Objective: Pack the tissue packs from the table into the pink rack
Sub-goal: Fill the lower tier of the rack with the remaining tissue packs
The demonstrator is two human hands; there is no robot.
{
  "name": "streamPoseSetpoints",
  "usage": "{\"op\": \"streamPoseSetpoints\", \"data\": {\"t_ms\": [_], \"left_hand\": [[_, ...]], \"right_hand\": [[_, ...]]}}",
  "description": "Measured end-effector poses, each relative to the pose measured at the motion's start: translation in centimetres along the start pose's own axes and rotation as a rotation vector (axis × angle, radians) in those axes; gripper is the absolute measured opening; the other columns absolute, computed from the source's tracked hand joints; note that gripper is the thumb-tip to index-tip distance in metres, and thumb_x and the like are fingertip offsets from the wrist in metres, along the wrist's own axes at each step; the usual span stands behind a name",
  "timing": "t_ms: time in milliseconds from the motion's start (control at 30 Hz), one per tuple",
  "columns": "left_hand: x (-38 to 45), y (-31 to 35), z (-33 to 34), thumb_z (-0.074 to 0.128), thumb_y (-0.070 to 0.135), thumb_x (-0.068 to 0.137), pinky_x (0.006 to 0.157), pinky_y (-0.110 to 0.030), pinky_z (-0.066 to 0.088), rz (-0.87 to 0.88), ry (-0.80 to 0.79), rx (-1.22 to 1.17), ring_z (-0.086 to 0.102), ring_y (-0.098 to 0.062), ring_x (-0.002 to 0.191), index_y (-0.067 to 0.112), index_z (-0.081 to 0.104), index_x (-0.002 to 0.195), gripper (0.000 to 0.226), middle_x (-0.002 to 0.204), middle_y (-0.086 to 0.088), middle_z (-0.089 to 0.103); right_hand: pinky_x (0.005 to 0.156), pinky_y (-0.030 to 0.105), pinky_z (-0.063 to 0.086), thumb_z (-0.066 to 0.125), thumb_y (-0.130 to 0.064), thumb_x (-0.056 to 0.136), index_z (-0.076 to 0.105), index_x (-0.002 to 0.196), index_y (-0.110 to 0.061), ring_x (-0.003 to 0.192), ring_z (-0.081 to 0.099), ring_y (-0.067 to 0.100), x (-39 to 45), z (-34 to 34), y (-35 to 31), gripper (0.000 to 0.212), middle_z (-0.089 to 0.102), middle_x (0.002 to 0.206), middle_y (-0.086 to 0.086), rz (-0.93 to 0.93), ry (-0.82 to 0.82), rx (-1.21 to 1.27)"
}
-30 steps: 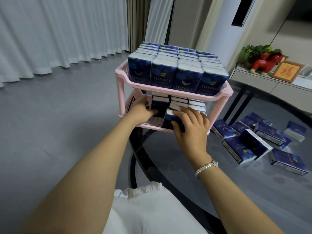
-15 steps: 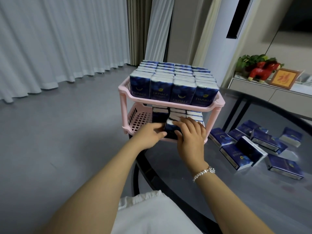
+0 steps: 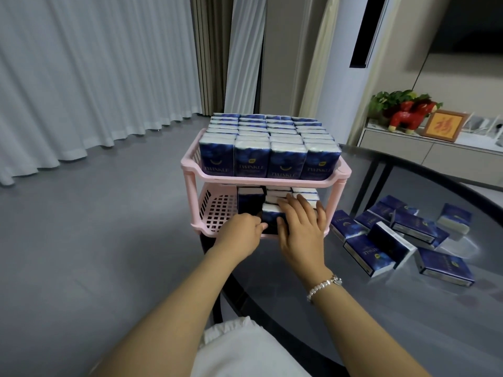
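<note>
Compared with a second ago, the view has pulled back and tipped up a bit, so the rack looks smaller and sits higher in the shot, and the left hand has backed out of the lower shelf to its front edge. Half a second ago it was about where it is now.

Nearest the camera, at about 6 o'clock, there's a white ruffled sleeve or hem point(image 3: 234, 336). Just past that, the right hand point(image 3: 300, 227) lies flat with its fingers straight and slightly spread, pressing on top of the front tissue pack point(image 3: 272, 217) in the lower tier of the pink rack point(image 3: 272, 182). A pearl bracelet point(image 3: 324, 287) is on that wrist. The left hand point(image 3: 239, 232) at 9 o'clock of the pack has its fingers curled, thumb and fingertips touching the pack's left front corner; can't tell if it's really pinching it.

That pack stands on edge at the front of the lower shelf, dark printed face toward the camera, long axis looks side to side, 9 to 3 o'clock, though the hands hide most of it. More packs stand behind it; the lower shelf's left part shows bare grid.

At 3 o'clock of the rack, loose tissue packs point(image 3: 402, 235) lie flat and jumbled on the dark glass table point(image 3: 408, 322), long axes every which way.

Farther up, the top tier packs point(image 3: 269, 148) stand upright in four tidy rows, TWINKLE faces forward
</note>
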State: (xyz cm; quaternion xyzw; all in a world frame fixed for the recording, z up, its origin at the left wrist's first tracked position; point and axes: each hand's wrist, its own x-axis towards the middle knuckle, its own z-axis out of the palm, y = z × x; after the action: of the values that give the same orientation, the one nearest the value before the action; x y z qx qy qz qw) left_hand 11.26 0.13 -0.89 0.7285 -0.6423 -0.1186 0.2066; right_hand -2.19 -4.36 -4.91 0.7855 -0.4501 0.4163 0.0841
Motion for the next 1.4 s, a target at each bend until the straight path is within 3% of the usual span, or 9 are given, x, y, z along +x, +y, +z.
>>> {"op": "streamPoseSetpoints", "data": {"t_ms": [233, 433, 500, 633, 833, 1033, 1133, 1300, 1400], "left_hand": [[-0.8, 0.3, 0.5, 0.048, 0.043, 0.095, 0.072, -0.038, 0.051, -0.015, 0.046, -0.116, 0.062, -0.027, 0.083, 0.012, 0.064, 0.1, 0.035, 0.088, -0.007, 0.068], [-1.4, 0.9, 0.8, 0.052, 0.045, 0.091, 0.093, -0.04, 0.05, -0.044, 0.175, -0.282, 0.061, -0.022, 0.109, 0.02, 0.052, 0.134, 0.049, 0.12, -0.002, 0.065], [-2.2, 2.0, 0.8, 0.057, 0.039, 0.091, 0.095, -0.038, 0.048, -0.086, 0.311, -0.316, 0.057, -0.023, 0.111, 0.013, 0.053, 0.131, 0.048, 0.124, -0.005, 0.059], [-3.9, 4.8, 0.7, 0.064, 0.03, 0.087, 0.081, -0.038, 0.049, -0.038, 0.504, -0.305, 0.054, -0.02, 0.094, 0.012, 0.057, 0.106, 0.027, 0.103, 0.0, 0.051], [-5.2, 8.2, 1.3, 0.062, 0.027, 0.089, 0.075, -0.024, 0.049, 0.019, 0.257, -0.431, 0.054, -0.001, 0.073, 0.017, 0.061, 0.099, 0.014, 0.096, 0.008, 0.049], [-4.9, 12.1, 3.7, 0.057, 0.032, 0.092, 0.062, -0.011, 0.04, -0.059, 0.013, -0.493, 0.058, -0.005, 0.081, 0.02, 0.064, 0.105, 0.019, 0.098, 0.006, 0.062], [-4.3, 14.4, 5.2, 0.057, 0.034, 0.092, 0.07, -0.017, 0.041, -0.144, -0.051, -0.545, 0.055, -0.009, 0.089, 0.015, 0.06, 0.116, 0.03, 0.105, 0.003, 0.061], [-3.0, 16.6, 7.9, 0.058, 0.048, 0.088, 0.085, -0.029, 0.044, -0.218, -0.089, -0.406, 0.055, -0.023, 0.111, 0.014, 0.052, 0.125, 0.051, 0.128, -0.007, 0.047], [-2.5, 17.0, 8.9, 0.06, 0.056, 0.082, 0.085, -0.032, 0.045, -0.217, -0.069, -0.246, 0.054, -0.024, 0.114, 0.018, 0.052, 0.123, 0.056, 0.128, -0.005, 0.046]], "right_hand": [[0.111, 0.037, 0.021, 0.048, -0.03, 0.088, 0.06, 0.119, -0.013, 0.124, 0.041, 0.017, 0.0, -0.9, -0.1, 0.038, 0.059, 0.126, 0.004, 0.017, 0.032, 0.071], [0.108, 0.027, 0.025, 0.049, -0.032, 0.088, 0.062, 0.115, -0.011, 0.119, 0.049, 0.021, -0.3, -2.7, 0.1, 0.037, 0.061, 0.123, 0.005, 0.027, 0.011, 0.163], [0.105, 0.03, 0.033, 0.049, -0.031, 0.087, 0.062, 0.114, -0.012, 0.117, 0.049, 0.019, -0.8, -3.8, 0.3, 0.035, 0.061, 0.121, 0.003, 0.047, 0.006, 0.221], [0.099, 0.03, 0.037, 0.047, -0.034, 0.088, 0.063, 0.111, -0.014, 0.11, 0.048, 0.014, -2.4, -6.4, 1.3, 0.034, 0.063, 0.112, -0.001, 0.097, -0.011, 0.241], [0.085, 0.026, 0.039, 0.067, -0.018, 0.082, 0.065, 0.106, -0.017, 0.093, 0.051, 0.017, -4.0, -10.5, 4.4, 0.023, 0.063, 0.097, -0.003, 0.145, -0.002, 0.182], [0.075, 0.035, 0.048, 0.075, -0.011, 0.075, 0.068, 0.102, -0.012, 0.088, 0.056, 0.026, -5.3, -13.3, 8.5, 0.028, 0.063, 0.094, 0.005, 0.36, 0.028, 0.082], [0.071, 0.03, 0.044, 0.072, -0.014, 0.078, 0.064, 0.112, -0.014, 0.094, 0.053, 0.025, -5.7, -14.0, 9.8, 0.035, 0.055, 0.099, 0.006, 0.467, 0.028, 0.097], [0.083, 0.026, 0.04, 0.066, -0.025, 0.085, 0.054, 0.128, -0.015, 0.111, 0.046, 0.024, -5.2, -13.6, 12.3, 0.045, 0.052, 0.114, 0.007, 0.62, -0.075, 0.172], [0.079, 0.026, 0.04, 0.065, -0.025, 0.086, 0.06, 0.117, -0.01, 0.1, 0.055, 0.024, -5.6, -12.9, 13.4, 0.035, 0.06, 0.099, 0.005, 0.653, -0.111, 0.189]]}}
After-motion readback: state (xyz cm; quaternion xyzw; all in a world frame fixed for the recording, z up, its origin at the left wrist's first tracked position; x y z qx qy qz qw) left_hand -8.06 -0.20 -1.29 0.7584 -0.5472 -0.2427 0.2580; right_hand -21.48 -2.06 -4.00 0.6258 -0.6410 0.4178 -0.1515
